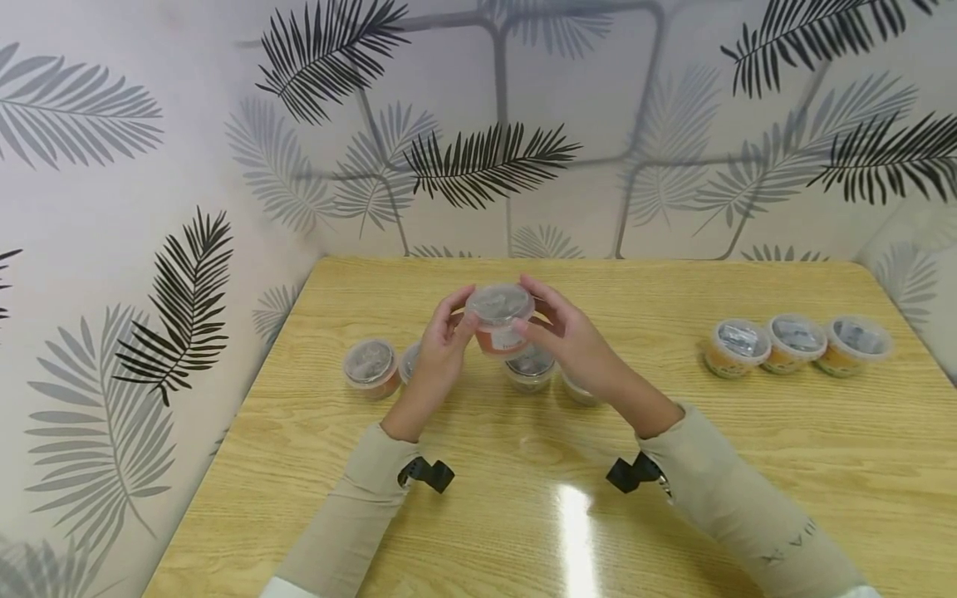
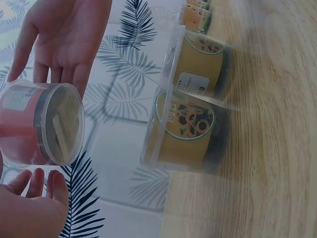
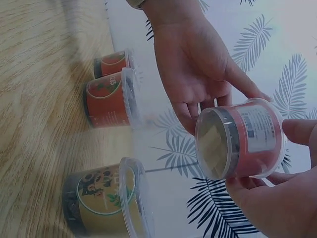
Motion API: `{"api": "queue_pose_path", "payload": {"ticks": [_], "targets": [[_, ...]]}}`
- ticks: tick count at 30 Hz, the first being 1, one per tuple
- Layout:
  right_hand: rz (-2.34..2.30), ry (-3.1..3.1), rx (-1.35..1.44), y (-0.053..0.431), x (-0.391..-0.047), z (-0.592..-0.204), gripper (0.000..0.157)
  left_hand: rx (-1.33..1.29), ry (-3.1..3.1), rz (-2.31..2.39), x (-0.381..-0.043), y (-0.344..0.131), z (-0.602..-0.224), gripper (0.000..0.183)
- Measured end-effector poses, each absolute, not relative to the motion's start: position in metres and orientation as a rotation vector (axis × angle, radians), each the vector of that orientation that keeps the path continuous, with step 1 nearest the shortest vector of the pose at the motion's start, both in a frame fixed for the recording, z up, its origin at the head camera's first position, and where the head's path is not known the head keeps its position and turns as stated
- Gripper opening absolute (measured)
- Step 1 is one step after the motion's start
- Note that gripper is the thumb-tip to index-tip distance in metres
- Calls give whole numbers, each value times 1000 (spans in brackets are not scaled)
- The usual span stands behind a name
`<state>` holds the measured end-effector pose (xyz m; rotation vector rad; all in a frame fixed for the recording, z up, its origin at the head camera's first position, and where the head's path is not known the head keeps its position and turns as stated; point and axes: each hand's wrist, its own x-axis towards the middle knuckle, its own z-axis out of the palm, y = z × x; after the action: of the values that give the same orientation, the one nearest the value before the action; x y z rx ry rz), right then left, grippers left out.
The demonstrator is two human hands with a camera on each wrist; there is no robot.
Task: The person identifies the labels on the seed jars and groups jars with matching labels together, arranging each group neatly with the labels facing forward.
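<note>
A clear lidded plastic tub with a red label [image 1: 499, 320] is held up over the table between both hands, its lid upward. My left hand [image 1: 441, 353] grips it from the left, thumb near the lid's edge. From the right, my right hand [image 1: 576, 336] holds the other side with thumb and fingers. The right wrist view shows a white printed sticker on the tub's side and a pale patch on its base. Below and behind stand two tan-labelled tubs [image 2: 185, 131], printed with sunflowers. Left of them are two red-labelled tubs [image 3: 106, 99], one partly hidden by my left hand in the head view.
Three orange-labelled lidded tubs [image 1: 798, 342] stand in a row on the right side of the wooden table [image 1: 493, 515]. A wall covering with a leaf pattern [image 1: 568, 208] rises behind the table's back edge and along its left side.
</note>
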<state>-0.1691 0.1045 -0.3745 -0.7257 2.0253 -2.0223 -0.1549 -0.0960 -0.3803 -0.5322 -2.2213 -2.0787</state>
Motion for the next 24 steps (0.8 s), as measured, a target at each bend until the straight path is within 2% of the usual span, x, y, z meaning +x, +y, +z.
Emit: {"api": "queue_pose_path", "payload": {"ticks": [5, 16, 20, 24], "targets": [[-2056, 2042, -707, 103, -169, -375, 61, -484, -2173, -2096, -155, -98, -379, 40], [-2117, 1983, -665, 99, -170, -381, 66, -486, -2295, -2060, -147, -97, -377, 47], [-2088, 1903, -652, 98, -169, -382, 73, -545, -2289, -2093, -145, -95, -377, 57], [-2027, 1919, -666, 96, -167, -381, 77, -629, -2272, -2148, -145, -94, -377, 77]]}}
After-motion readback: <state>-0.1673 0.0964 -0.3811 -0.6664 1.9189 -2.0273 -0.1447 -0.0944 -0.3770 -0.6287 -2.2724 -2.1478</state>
